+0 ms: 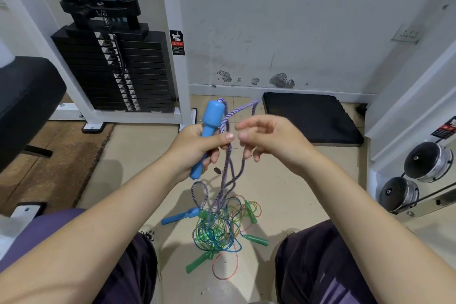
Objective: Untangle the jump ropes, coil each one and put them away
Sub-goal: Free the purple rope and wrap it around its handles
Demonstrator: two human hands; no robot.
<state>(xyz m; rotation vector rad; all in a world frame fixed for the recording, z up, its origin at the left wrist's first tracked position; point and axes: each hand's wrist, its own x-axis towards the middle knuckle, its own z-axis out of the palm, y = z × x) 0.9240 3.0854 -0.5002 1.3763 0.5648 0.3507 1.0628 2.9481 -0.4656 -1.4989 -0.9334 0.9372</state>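
My left hand (199,145) grips a blue handle (209,126) of the purple braided jump rope (228,175) and pinches a strand with the thumb. My right hand (269,140) is just to its right, fingers curled loosely, with a loop of the same rope running over them. The rope hangs down to the floor, where its other blue handle (179,216) lies. Beside that sits a tangle of thin green, blue and orange ropes (219,232) with several green handles (198,263).
A weight stack machine (116,66) stands at the back left, with a black padded bench (27,101) on the far left. A black mat (311,116) lies against the wall. Two dumbbells (414,175) rest at the right. My knees frame the floor pile.
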